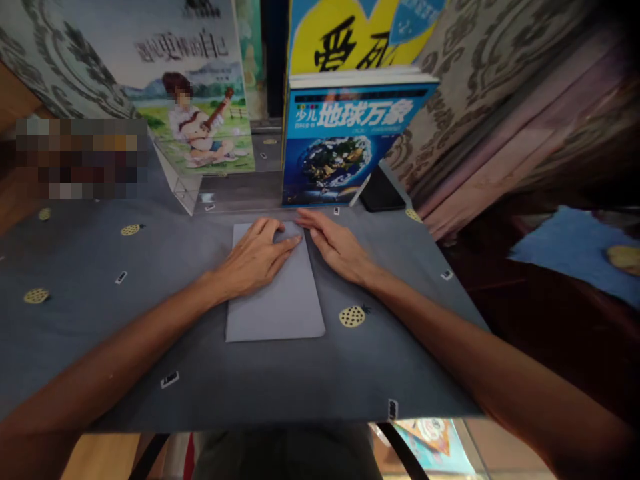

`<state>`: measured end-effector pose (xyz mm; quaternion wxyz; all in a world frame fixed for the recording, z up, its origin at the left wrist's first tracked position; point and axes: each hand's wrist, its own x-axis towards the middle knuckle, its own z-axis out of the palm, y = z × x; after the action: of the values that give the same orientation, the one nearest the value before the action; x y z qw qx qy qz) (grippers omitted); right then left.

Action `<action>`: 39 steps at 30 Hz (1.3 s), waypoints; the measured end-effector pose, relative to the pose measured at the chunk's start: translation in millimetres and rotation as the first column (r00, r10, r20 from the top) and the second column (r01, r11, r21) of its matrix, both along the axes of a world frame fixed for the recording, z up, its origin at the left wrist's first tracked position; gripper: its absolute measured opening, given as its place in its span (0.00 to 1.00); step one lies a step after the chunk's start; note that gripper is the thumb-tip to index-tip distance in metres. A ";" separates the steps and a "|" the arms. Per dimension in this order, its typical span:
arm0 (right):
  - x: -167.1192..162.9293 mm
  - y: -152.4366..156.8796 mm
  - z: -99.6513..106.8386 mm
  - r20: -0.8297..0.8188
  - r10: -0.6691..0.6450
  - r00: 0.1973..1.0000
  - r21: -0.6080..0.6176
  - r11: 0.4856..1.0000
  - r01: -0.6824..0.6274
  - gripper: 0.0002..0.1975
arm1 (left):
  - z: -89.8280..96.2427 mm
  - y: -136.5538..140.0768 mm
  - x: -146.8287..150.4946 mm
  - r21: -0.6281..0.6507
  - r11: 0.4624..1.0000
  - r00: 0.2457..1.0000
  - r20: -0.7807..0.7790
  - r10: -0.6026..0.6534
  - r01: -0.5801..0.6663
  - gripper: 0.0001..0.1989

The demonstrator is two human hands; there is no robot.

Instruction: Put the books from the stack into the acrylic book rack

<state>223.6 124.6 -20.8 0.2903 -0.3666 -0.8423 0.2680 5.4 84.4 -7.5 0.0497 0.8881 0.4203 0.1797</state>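
From where I stand, a plain grey booklet [277,317] lies flat on a dark grey tablecloth [200,360], directly in front of a seated person, its long axis running away from the body toward the upright books. The left hand [257,257] is the nearer one: it rests palm down on the far half of the booklet, fingers loosely bent, thumb stretched rightward across the surface, gripping nothing. The right hand [337,247] lies just beyond the right edge, tipped on its side, fingers nearly straight and together, holding nothing; its fingertips reach the far right corner (whether they touch the booklet or only the cloth, I cannot tell). So the booklet lies beneath the left palm and to the left of the right hand, with its near half uncovered. Just behind it stands a clear bookstand [237,193], with a blue book with a globe on its cover [345,143] beyond the right fingertips, and a dark phone [384,192] lying beside that book.
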 end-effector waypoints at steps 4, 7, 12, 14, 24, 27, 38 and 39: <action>-0.6 0.1 -0.4 0.000 0.005 1.000 -0.003 1.000 -0.005 0.25 | 4.5 -14.3 4.5 -0.037 0.995 0.996 0.001 -0.089 0.089 0.19; -1.3 0.1 -0.7 -0.010 0.003 1.000 -0.009 1.000 -0.003 0.24 | 10.2 -32.0 7.4 -0.079 0.983 0.987 0.005 -0.163 0.163 0.19; -1.6 -0.1 -0.8 -0.020 0.001 1.000 -0.008 1.000 -0.001 0.24 | 19.1 -64.4 12.5 -0.142 0.958 0.968 0.011 -0.250 0.249 0.19; -1.6 -0.2 -1.1 -0.023 0.003 1.000 -0.006 1.000 -0.003 0.24 | 20.7 -76.1 13.9 -0.153 0.948 0.959 0.001 -0.283 0.280 0.19; -5.1 -1.9 -4.4 0.034 -0.005 0.999 0.089 0.996 0.002 0.26 | 14.5 -99.1 15.3 -0.113 0.956 0.961 -0.030 -0.274 0.269 0.20; -6.1 -4.5 -4.0 0.101 -0.008 0.995 0.135 0.991 -0.006 0.26 | 14.9 -99.3 15.6 -0.080 0.957 0.959 -0.035 -0.281 0.278 0.19; -21.2 -41.6 2.2 0.372 -0.069 0.926 0.248 0.968 -0.028 0.25 | 20.2 -96.6 7.5 -0.132 0.981 0.971 0.210 -0.112 0.142 0.16; -22.1 -44.1 2.0 0.378 -0.075 0.923 0.250 0.968 -0.024 0.26 | 18.5 -94.7 4.3 -0.125 0.986 0.974 0.210 -0.082 0.110 0.16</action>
<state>201.4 80.6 -18.8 0.1667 -0.3833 -0.9050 0.0787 9.7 -10.4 11.0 0.1615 0.8787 0.3807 0.2382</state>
